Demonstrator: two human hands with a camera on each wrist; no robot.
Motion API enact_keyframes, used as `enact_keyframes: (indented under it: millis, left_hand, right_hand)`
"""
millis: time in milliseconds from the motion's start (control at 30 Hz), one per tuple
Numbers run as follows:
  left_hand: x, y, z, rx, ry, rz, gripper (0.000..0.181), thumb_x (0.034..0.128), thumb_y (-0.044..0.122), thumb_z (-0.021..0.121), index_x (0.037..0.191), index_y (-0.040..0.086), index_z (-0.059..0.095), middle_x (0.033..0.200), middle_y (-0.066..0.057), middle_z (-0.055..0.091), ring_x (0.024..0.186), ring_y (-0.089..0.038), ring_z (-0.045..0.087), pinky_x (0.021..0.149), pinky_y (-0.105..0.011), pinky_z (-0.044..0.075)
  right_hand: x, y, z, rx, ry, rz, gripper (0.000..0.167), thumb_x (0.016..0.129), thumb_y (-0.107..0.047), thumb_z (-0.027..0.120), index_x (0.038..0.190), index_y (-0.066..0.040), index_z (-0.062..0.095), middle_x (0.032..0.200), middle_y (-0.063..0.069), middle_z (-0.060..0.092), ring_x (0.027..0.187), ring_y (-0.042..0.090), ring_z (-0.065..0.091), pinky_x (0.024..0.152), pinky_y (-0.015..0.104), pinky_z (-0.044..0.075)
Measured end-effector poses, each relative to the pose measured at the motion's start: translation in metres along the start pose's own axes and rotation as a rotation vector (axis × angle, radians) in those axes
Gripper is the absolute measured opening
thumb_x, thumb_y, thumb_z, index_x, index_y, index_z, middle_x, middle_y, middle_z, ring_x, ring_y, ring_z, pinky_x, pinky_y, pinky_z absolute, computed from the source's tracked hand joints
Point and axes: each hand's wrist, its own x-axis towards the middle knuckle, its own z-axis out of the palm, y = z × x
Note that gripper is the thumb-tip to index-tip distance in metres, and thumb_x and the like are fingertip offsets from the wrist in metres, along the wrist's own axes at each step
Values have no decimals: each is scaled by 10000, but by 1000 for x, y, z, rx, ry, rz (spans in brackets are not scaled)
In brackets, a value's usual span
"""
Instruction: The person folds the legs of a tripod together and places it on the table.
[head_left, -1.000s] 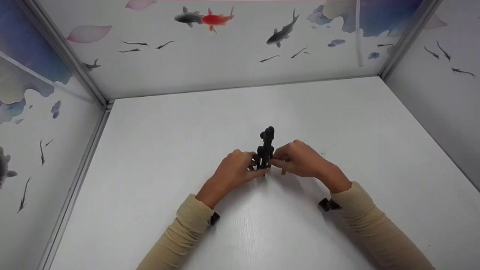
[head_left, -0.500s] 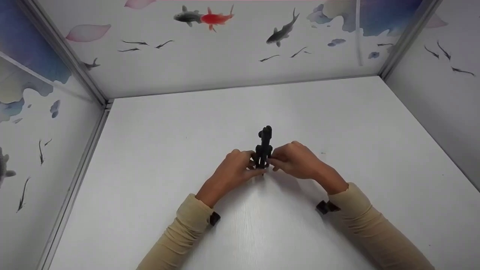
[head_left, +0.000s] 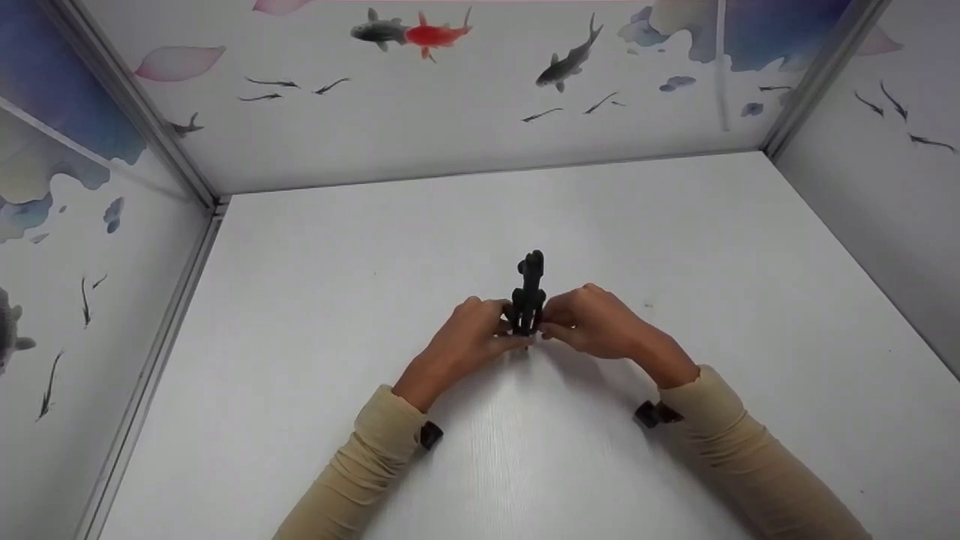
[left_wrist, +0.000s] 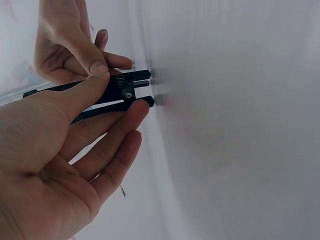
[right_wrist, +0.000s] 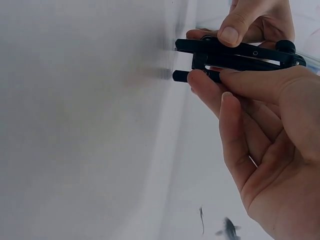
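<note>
A small black tripod [head_left: 531, 281] stands upright between both hands in the head view, its slim legs pointing down at the white tabletop. My left hand [head_left: 469, 337] pinches the leg section from the left with thumb and index finger. From the other side my right hand [head_left: 600, 322] pinches a leg between thumb and forefinger. The left wrist view shows the legs of the tripod [left_wrist: 117, 87] slightly apart, with narrow gaps between them. Leg tips of the tripod [right_wrist: 235, 48] lie close to the surface in the right wrist view; whether they touch it I cannot tell.
The white table [head_left: 337, 247] spreads around the hands. A back wall [head_left: 450, 127] printed with fish closes off its far edge, and side panels rise left and right. Small black devices [head_left: 430, 436] sit under both sleeve cuffs.
The tripod has shifted very slightly left. My right hand has moved a little left with it, its fingers resettling on the leg. The left hand keeps nearly the same place.
</note>
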Motion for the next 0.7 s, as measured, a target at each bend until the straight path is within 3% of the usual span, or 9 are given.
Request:
enact_keyframes:
  millis: [233, 700]
  left_hand:
    - [1, 0, -1, -7, -26, -33, 215, 959, 247, 849, 1127, 115, 824, 1116, -52, 843, 1043, -168, 809, 885, -345, 622]
    - [2, 0, 0, -24, -10, -10, 203, 940, 215, 863, 1093, 88, 822, 1065, -55, 847, 1005, -150, 812, 867, -338, 632]
  right_hand:
    - [0, 2, 0, 48, -13, 5, 125, 1022, -103, 737, 1090, -95, 841, 957, -11, 856, 914, 122, 823, 749, 257, 560]
    - [1, 3, 2, 101, -7, 0, 175, 1020, -59, 720, 1124, -128, 843, 1009, -18, 855, 933, 105, 821, 786, 259, 575]
